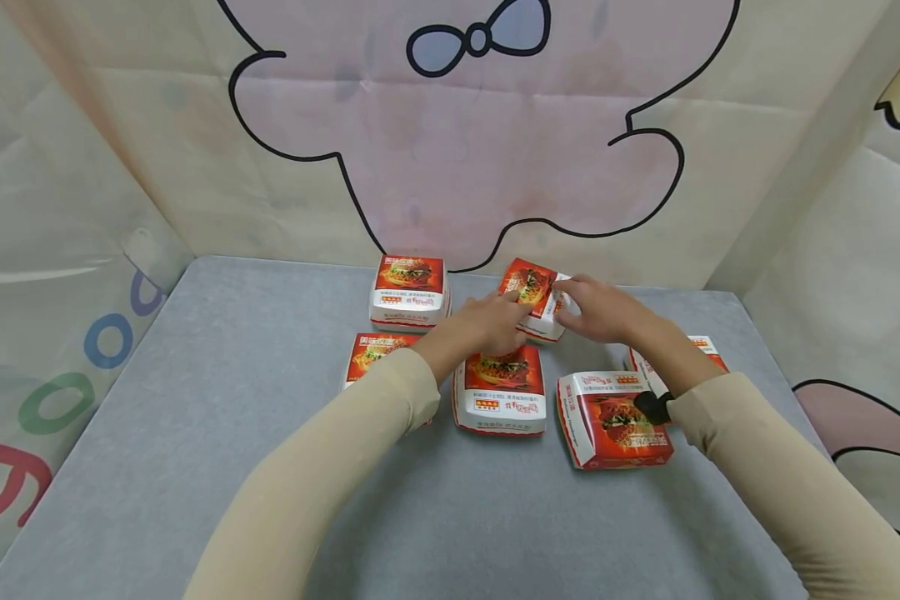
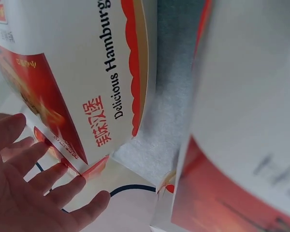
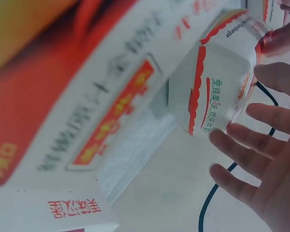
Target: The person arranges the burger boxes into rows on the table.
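Note:
A red and white hamburger box (image 1: pixel 527 287) sits turned at the back of the table, with both hands at it. My left hand (image 1: pixel 497 323) reaches over its near left side, a fingertip on the lid; in the left wrist view the fingers are spread and loosely bent. At the box's right side, my right hand (image 1: pixel 598 308) touches the lid edge with thumb and forefinger. Seen from the right wrist, the other fingers spread loosely beside the hamburger box (image 3: pixel 210 79). Just below the left hand lies another hamburger box (image 1: pixel 499 396), partly covered by that hand.
More boxes lie around: one at the back left (image 1: pixel 410 292), one half hidden behind the left sleeve (image 1: pixel 375 354), one at the front right (image 1: pixel 615 421), and one behind the right forearm (image 1: pixel 708 350). The grey table (image 1: pixel 217 400) meets printed cloth walls at the back and sides.

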